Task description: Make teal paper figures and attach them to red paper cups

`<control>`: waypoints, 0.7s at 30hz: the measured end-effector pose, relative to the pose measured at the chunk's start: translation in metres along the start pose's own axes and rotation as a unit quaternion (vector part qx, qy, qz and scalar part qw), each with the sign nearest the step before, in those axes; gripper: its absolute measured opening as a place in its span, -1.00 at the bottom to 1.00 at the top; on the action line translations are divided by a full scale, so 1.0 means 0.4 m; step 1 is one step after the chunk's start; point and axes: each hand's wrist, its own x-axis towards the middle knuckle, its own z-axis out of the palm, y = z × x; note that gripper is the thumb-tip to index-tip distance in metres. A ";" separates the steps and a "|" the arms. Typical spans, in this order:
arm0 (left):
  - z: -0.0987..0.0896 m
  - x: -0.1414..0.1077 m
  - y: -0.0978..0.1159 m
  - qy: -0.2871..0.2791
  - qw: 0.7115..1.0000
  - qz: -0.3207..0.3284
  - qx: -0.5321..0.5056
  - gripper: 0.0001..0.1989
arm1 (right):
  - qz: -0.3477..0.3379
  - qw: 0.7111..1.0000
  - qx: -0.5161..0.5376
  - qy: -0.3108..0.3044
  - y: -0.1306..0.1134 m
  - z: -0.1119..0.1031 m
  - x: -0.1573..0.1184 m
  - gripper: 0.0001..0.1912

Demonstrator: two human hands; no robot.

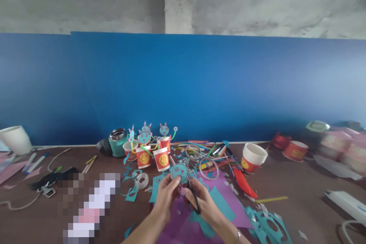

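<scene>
Between thumb and fingers, my left hand holds a round blue paper cutout with a face drawn on it. A pair of black-handled scissors is gripped in my right hand, with the blades up against the right edge of the paper circle. Under both hands lie a purple sheet and pieces of blue paper. Just beyond my hands stand red and white paper cups topped with blue animal faces and pipe-cleaner arms.
Left of my hands lies a clear tape roll among paper scraps. Pipe cleaners and pens are heaped behind. Stacked paper cups stand to the right, near a red pipe-cleaner bundle or pouch. An open teal flask stands by the blue partition.
</scene>
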 end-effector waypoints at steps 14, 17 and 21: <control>0.003 -0.002 0.008 -0.012 1.000 -0.016 0.016 -0.67 | -0.018 0.999 -0.031 -0.001 0.001 -0.004 0.002 -0.60; 0.003 -0.002 0.008 -0.016 1.000 -0.014 0.014 -0.67 | -0.014 0.999 -0.043 0.003 0.001 -0.003 0.002 -0.58; -0.004 0.003 0.003 -0.027 0.999 -0.012 0.017 -0.70 | -0.009 0.999 -0.049 0.012 0.003 -0.004 0.001 -0.58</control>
